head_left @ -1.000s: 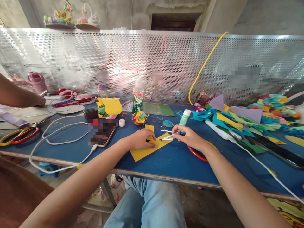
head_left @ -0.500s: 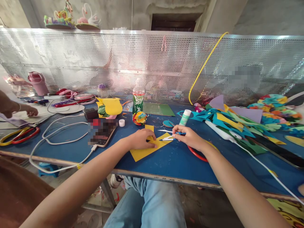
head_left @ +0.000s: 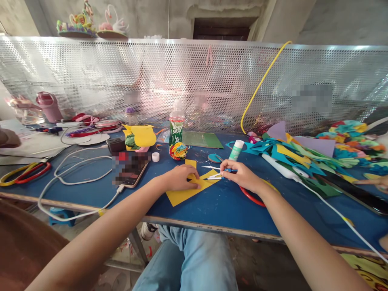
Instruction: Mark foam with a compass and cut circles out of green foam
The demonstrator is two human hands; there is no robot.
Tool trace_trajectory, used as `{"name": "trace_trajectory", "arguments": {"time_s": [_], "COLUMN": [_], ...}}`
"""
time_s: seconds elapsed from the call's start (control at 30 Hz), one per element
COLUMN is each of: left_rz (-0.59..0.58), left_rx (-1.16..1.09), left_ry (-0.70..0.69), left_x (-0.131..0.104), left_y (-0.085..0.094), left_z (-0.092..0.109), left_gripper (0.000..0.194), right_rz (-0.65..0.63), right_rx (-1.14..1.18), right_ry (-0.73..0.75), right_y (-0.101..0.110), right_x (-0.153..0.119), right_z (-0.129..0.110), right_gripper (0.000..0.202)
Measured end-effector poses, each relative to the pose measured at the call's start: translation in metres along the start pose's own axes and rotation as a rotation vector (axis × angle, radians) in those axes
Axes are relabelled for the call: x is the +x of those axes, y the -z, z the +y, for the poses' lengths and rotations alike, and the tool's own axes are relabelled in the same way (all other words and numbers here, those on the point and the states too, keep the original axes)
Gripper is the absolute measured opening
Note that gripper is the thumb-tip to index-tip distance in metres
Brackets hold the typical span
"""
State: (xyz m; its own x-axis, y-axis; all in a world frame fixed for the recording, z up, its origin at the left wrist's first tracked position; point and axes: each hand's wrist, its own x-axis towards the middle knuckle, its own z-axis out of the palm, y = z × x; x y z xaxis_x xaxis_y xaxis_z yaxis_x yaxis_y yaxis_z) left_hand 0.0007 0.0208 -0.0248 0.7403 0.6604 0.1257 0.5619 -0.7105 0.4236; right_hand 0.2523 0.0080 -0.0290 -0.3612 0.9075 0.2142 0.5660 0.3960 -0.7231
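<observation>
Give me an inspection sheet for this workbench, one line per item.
Surface: blue table, scuffed.
Job's things: yellow sheet flat; small blue-handled tool at its far edge.
Clutter: glue stick, bottle, phone, coloured offcuts, scissors.
Hands: left hand presses the sheet; right hand grips the tool.
Cables: white cable into the phone; yellow cable over the screen.
Surroundings: perforated metal screen; another person's hand at right.

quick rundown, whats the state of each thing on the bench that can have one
left hand: flat, pressing on the yellow sheet
right hand: gripping small scissors
small scissors: blades apart
glue stick: capped, upright
bottle: upright
phone: cable plugged in
red-handled scissors: lying flat
</observation>
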Motion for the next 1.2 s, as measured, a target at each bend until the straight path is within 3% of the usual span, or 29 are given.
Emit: {"name": "trace_trajectory", "arguments": {"time_s": [1.2], "left_rz": [0.002], "left_rx": [-0.004], "left_ry": [-0.022], "left_x": [-0.0004], "left_y": [-0.0001], "left_z": [-0.0015], "left_gripper": [0.029], "right_rz": [-0.018], "right_rx": [-0.043], "right_ry": [0.022], "right_y": [0.0], "right_x": [-0.0001], "right_z": [-0.0055], "right_gripper": [0.007]}}
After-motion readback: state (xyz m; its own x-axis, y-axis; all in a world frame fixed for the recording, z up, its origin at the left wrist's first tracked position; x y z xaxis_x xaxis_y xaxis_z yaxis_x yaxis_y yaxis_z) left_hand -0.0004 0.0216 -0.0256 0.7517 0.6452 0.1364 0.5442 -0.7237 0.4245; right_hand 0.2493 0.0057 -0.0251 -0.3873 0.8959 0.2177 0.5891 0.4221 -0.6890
